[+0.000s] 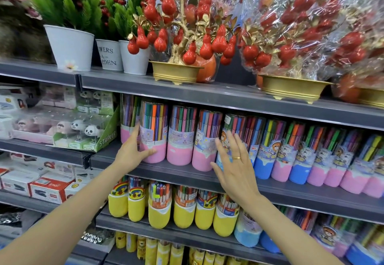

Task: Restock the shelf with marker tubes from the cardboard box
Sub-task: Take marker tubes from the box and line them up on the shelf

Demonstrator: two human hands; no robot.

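A row of clear marker tubes with pink or blue bases stands on the grey middle shelf (182,172). My left hand (131,152) rests against the second pink-based tube (154,134), with fingers straight up its left side and thumb across its lower front. My right hand (235,168), wearing a ring, is spread flat with straight fingers over a tilted blue-based tube (231,124), next to a pink-based tube (204,140). More tubes (301,154) lean along the shelf to the right. No cardboard box is in view.
Yellow-based marker tubes (184,208) fill the shelf below. Panda stapler boxes (83,128) sit to the left. White plant pots (70,46) and a gold bowl of red fruit ornaments (176,71) stand on the shelf above.
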